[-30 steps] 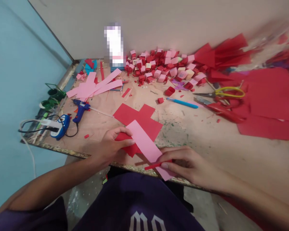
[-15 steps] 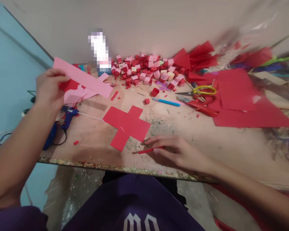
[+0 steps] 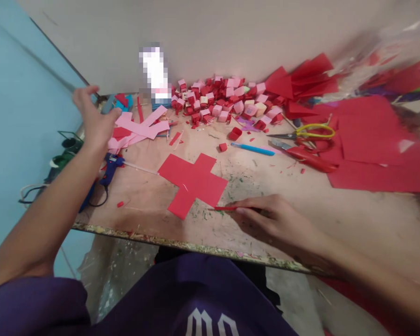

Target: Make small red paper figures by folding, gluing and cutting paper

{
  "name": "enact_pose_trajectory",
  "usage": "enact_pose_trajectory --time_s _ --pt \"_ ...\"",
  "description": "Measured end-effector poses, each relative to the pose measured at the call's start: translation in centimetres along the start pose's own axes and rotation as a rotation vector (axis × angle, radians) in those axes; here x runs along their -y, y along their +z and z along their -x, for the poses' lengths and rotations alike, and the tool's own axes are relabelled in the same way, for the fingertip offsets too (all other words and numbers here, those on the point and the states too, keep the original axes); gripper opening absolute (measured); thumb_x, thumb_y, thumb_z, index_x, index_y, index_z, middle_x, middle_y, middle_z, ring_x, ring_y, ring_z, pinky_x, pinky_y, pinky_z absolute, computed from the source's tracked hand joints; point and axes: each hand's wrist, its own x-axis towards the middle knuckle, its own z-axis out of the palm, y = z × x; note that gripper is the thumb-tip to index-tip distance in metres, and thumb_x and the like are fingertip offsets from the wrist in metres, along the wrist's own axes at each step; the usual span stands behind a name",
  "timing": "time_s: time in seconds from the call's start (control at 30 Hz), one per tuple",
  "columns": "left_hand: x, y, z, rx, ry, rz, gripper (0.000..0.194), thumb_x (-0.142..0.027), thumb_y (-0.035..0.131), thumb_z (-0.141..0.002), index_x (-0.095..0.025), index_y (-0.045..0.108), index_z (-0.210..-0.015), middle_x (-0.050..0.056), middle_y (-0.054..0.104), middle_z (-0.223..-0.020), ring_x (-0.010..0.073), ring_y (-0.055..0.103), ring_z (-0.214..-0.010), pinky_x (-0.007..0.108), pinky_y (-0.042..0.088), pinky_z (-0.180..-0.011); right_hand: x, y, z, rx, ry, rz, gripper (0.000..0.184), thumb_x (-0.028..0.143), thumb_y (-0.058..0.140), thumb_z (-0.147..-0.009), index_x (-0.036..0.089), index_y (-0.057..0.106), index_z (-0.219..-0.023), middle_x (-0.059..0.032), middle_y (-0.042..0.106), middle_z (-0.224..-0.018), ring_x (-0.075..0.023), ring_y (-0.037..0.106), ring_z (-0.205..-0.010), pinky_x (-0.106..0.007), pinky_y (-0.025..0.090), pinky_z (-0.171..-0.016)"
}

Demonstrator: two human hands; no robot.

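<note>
My left hand [image 3: 95, 121] is raised at the left with its fingers apart, holding nothing, beside a pile of pink paper strips [image 3: 147, 129]. A red piece of paper [image 3: 122, 132] lies among those strips. My right hand [image 3: 271, 214] is closed on a thin red stick-like tool [image 3: 226, 208] with a narrow brownish tip; its exact kind does not show. That tip points left, close to the lower right edge of a red cross-shaped paper [image 3: 194, 182] lying flat on the table.
A blue glue gun [image 3: 112, 168] lies left of the cross. Several small red and pink paper boxes [image 3: 224, 100] are heaped at the back. A blue pen-like tool [image 3: 254, 149], yellow-handled scissors [image 3: 315, 131], red-handled snips [image 3: 310, 157] and red sheets [image 3: 371, 135] lie right.
My left hand carried the pink strip and red paper from the cross to the pile at the left and let go. My right hand kept the thin red tool; the cross now lies uncovered.
</note>
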Motion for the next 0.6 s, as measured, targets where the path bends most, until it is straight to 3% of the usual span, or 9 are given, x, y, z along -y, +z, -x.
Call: enact_pose_trajectory --time_s 0.03,0.07,0.1,0.13,0.2,0.27,0.33,0.4,0.6 --pt "-0.3 0.2 1.6 0.045 0.23 -0.011 0.058 -0.006 0.082 -0.078 -0.022 0.056 -0.127 -0.001 0.05 -0.14 0.0158 0.039 -0.137 0.033 0.034 -0.111 0.0 0.0 -0.1 -0.018 0.007 -0.002 0.035 0.043 0.058 -0.105 0.021 0.082 -0.093 0.002 0.066 -0.062 -0.012 0.054 -0.048 -0.027 0.043 -0.049" --pt "-0.5 0.4 3.3 0.218 0.398 -0.015 0.037 -0.016 0.076 -0.089 -0.022 0.062 -0.123 0.001 0.058 -0.135 0.018 0.05 -0.129 0.036 0.037 -0.111 0.0 0.0 -0.2 -0.029 0.009 0.0 0.036 0.043 0.058 -0.105 0.021 0.082 -0.092 0.0021 0.066 -0.061 -0.012 0.053 -0.047 -0.028 0.044 -0.049" --pt "-0.6 0.8 5.2 0.509 0.535 -0.051 0.028 -0.025 0.074 -0.095 -0.022 0.066 -0.121 0.002 0.065 -0.132 0.0205 0.056 -0.125 0.038 0.038 -0.112 -0.1 0.0 -0.5 -0.032 0.004 0.008 0.037 0.044 0.057 -0.106 0.021 0.082 -0.092 0.0018 0.066 -0.061 -0.0123 0.053 -0.046 -0.028 0.045 -0.049" --pt "-0.6 1.2 7.1 0.692 0.588 -0.076 0.025 -0.031 0.079 -0.092 -0.024 0.072 -0.115 0.002 0.071 -0.129 0.0223 0.061 -0.124 0.038 0.041 -0.112 -0.2 -0.1 -0.8 -0.033 -0.015 0.027 0.037 0.044 0.056 -0.106 0.021 0.083 -0.094 0.0011 0.068 -0.062 -0.013 0.055 -0.047 -0.029 0.047 -0.051" --pt "-0.4 2.1 10.5 1.067 0.72 -0.202 0.03 -0.039 0.078 -0.094 -0.027 0.075 -0.121 0.004 0.069 -0.146 0.0265 0.061 -0.135 0.04 0.041 -0.117 -0.7 -0.2 -1.7 -0.043 -0.13 0.104 0.034 0.041 0.056 -0.107 0.022 0.083 -0.101 -0.0029 0.077 -0.076 -0.017 0.068 -0.061 -0.032 0.056 -0.061" --pt "0.1 2.8 12.8 1.227 0.807 -0.352 0.053 -0.045 0.072 -0.1 -0.026 0.062 -0.147 0.011 0.053 -0.165 0.0308 0.049 -0.151 0.046 0.034 -0.125 -1.4 -0.3 -2.8 -0.05 -0.319 0.222 0.028 0.037 0.058 -0.106 0.023 0.083 -0.106 -0.0079 0.083 -0.104 -0.0236 0.078 -0.095 -0.04 0.062 -0.087" --pt "0.7 3.4 14.2 1.256 0.845 -0.428 0.067 -0.049 0.073 -0.099 -0.024 0.052 -0.157 0.013 0.045 -0.171 0.0322 0.041 -0.158 0.049 0.029 -0.129 -2.1 -0.3 -3.9 -0.014 -0.483 0.357 0.026 0.032 0.058 -0.106 0.025 0.083 -0.108 -0.0088 0.08 -0.128 -0.0291 0.072 -0.126 -0.052 0.054 -0.112" --pt "1.3 3.7 14.8 1.216 0.854 -0.461 0.064 -0.046 0.072 -0.099 -0.023 0.053 -0.156 0.013 0.049 -0.168 0.0306 0.046 -0.155 0.047 0.032 -0.128 -2.8 -0.2 -4.9 0.028 -0.563 0.468 0.025 0.029 0.058 -0.106 0.026 0.083 -0.111 -0.008 0.075 -0.139 -0.0319 0.065 -0.137 -0.062 0.043 -0.122" --pt "1.8 2.7 16.6 1.002 0.828 -0.515 0.041 -0.036 0.067 -0.103 -0.021 0.067 -0.141 0.012 0.073 -0.139 0.0286 0.067 -0.129 0.044 0.049 -0.111 -4.1 -0.9 -5.8 -0.037 -0.591 0.536 0.023 0.026 0.057 -0.106 0.026 0.08 -0.11 -0.0074 0.079 -0.132 -0.029 0.074 -0.126 -0.064 0.043 -0.122"
